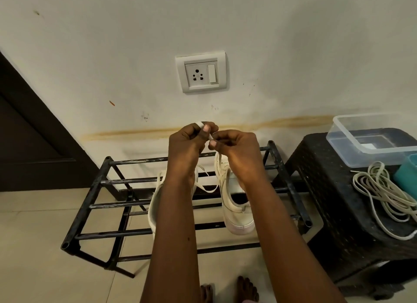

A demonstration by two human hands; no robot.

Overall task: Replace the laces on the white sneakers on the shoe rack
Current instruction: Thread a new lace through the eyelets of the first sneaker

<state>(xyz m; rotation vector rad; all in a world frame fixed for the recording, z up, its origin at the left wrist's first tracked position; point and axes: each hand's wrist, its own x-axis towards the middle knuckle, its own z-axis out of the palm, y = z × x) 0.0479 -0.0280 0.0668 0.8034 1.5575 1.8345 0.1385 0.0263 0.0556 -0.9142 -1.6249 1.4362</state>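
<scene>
- Here the white lace (pixel 206 188) is pinched high above the shoe rack (pixel 117 181), its end a short pale strip crossing between the two thumbs, running up-left to down-right.
- Left hand (pixel 188 142) has its fingers (pixel 205 128) closed on the upper part of that end; right hand (pixel 234 149) nips the lower part just beside it, so both hands touch the lace and nearly touch each other.
- From the pinch the lace drops out of sight behind the hands, and a flat loop shows below them, hanging between the two white sneakers (pixel 235 210).
- The right sneaker lies right under the right hand, toe toward the person, its long axis running away toward the wall; that hand is the nearer one for threading it, I judge.
- The left sneaker is mostly hidden by the left forearm.
- Both shoes are cream-white and sit on the rack's top bars.
- Off to the right, well apart, a bundle of pale laces (pixel 383 194) lies on a dark plastic stool (pixel 320 190), beside a clear plastic tub (pixel 370 140).
</scene>
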